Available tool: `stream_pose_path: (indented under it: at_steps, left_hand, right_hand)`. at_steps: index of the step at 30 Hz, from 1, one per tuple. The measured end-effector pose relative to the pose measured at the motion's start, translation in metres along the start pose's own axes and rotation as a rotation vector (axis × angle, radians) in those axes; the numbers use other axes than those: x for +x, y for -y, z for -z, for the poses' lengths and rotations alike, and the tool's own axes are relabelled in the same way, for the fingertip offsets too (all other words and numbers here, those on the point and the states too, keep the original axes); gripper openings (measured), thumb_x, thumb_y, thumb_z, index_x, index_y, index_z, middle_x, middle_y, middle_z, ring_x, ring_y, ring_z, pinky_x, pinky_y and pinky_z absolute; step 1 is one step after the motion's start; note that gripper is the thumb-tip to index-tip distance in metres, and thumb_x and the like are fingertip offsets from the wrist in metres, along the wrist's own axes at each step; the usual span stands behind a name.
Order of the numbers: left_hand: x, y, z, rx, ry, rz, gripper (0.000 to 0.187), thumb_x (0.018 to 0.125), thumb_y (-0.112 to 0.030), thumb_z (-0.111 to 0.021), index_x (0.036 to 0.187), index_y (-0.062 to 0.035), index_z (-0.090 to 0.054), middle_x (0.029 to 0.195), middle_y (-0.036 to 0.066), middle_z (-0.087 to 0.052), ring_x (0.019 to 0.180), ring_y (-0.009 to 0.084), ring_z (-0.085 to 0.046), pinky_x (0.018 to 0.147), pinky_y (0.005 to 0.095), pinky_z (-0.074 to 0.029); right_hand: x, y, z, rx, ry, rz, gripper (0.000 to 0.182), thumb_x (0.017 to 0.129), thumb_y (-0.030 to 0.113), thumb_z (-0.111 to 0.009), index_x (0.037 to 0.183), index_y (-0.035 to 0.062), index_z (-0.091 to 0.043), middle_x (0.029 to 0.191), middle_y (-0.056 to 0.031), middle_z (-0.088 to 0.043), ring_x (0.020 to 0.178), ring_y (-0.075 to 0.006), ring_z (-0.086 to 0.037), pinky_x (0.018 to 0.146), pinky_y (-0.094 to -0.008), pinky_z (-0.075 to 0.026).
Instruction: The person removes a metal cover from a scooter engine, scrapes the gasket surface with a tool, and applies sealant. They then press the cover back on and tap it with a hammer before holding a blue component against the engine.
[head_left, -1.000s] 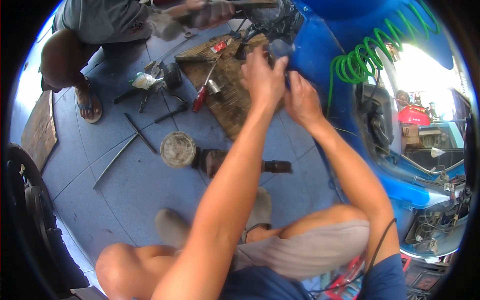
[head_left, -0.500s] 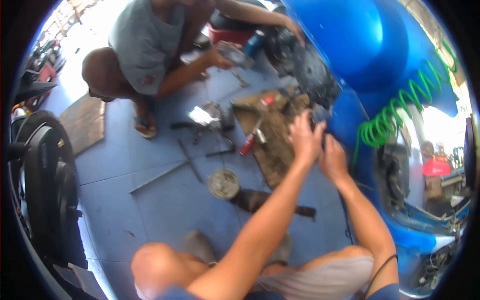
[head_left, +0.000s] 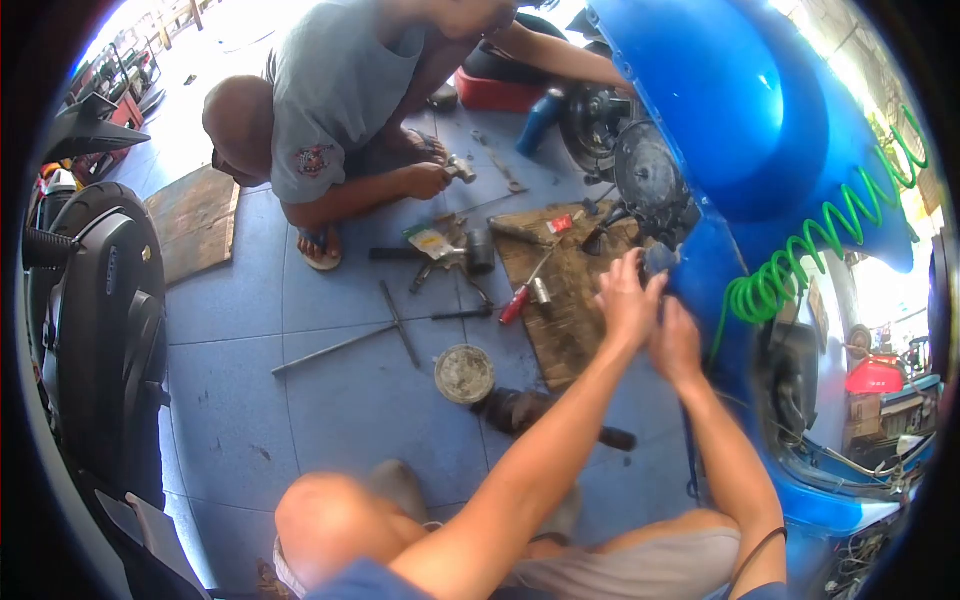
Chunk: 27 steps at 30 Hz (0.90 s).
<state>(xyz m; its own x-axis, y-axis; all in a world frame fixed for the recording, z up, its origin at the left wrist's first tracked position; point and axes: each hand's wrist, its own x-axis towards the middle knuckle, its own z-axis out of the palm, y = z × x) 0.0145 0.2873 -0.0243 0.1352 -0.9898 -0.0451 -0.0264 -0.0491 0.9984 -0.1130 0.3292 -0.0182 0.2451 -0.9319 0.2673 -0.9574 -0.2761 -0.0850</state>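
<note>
Floor: just the head cam here, looking down at blue-grey tiles (head_left: 230, 430), with a wooden board (head_left: 572, 330) lying flat and tools scattered around.
Blue panel (head_left: 760, 110): the big curvy thing filling the upper right, with a green coiled hose (head_left: 748, 300) stretched across in front of it.
Dark part (head_left: 658, 260): this is where the action is. It's snug against the blue bodywork, below the grimy round hub (head_left: 650, 170) and by the board's right side.
Which way: straight ahead of the hands, just past the left fingertips. Left is clearly the nearer one.
Long axis: honestly can't call it, the fingers hide too much.
Left hand (head_left: 628, 305): fingers bent up toward the dark part, thumb sticking out beside it. Gripping or only touching? Can't tell.
Right hand (head_left: 677, 345): right beside the left, a bit further back, fingers curled next to the blue bodywork. Can't tell if there's anything in it.
Screwdriver (head_left: 515, 305): red handle at the board's left edge, metal socket (head_left: 541, 291) just beside it. Neither hand's on them.
Other person's hand (head_left: 430, 180): across the floor, holding a hammer (head_left: 460, 170), well apart from those two.
</note>
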Motion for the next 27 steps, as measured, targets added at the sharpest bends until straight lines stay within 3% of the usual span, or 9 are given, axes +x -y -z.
stream_pose_path:
  at_steps: [9,21,25,27]
  left_hand:
    - [0.002,0.010,-0.011,0.024,-0.103,-0.058,0.058,0.088,-0.036,-0.075,0.139,-0.0149,-0.058,0.126,0.010,-0.063,0.121,0.0343,-0.053,0.102,0.0520,-0.038]
    - [-0.002,-0.001,0.000,-0.016,-0.050,-0.019,0.056,0.089,-0.036,-0.075,0.138,-0.0148,-0.058,0.128,0.011,-0.062,0.124,0.0344,-0.051,0.103,0.0536,-0.037]
    - [0.000,0.002,-0.004,-0.044,-0.012,0.030,0.060,0.088,-0.033,-0.076,0.142,-0.0149,-0.055,0.132,0.012,-0.058,0.130,0.0367,-0.048,0.108,0.0593,-0.034]
    - [0.000,0.001,-0.004,0.013,-0.040,0.027,0.062,0.089,-0.038,-0.076,0.143,-0.0142,-0.055,0.128,0.011,-0.062,0.124,0.0347,-0.051,0.103,0.0538,-0.039]
  right_hand:
    - [-0.001,-0.002,-0.002,-0.029,-0.009,0.038,0.031,0.090,0.006,-0.062,0.116,-0.0070,-0.052,0.103,-0.0316,-0.063,0.098,-0.0505,-0.062,0.085,-0.0545,-0.050]
    - [0.000,-0.004,-0.002,-0.028,-0.018,0.041,0.033,0.089,0.004,-0.061,0.119,-0.0071,-0.052,0.103,-0.0311,-0.064,0.098,-0.0500,-0.063,0.086,-0.0542,-0.051]
    - [0.000,-0.002,0.000,-0.002,-0.009,0.010,0.035,0.089,0.004,-0.062,0.120,-0.0078,-0.052,0.106,-0.0314,-0.064,0.100,-0.0495,-0.063,0.088,-0.0537,-0.051]
    - [0.000,0.000,0.002,-0.007,0.039,-0.034,0.036,0.089,0.004,-0.063,0.121,-0.0083,-0.053,0.109,-0.0315,-0.064,0.102,-0.0491,-0.063,0.089,-0.0531,-0.051]
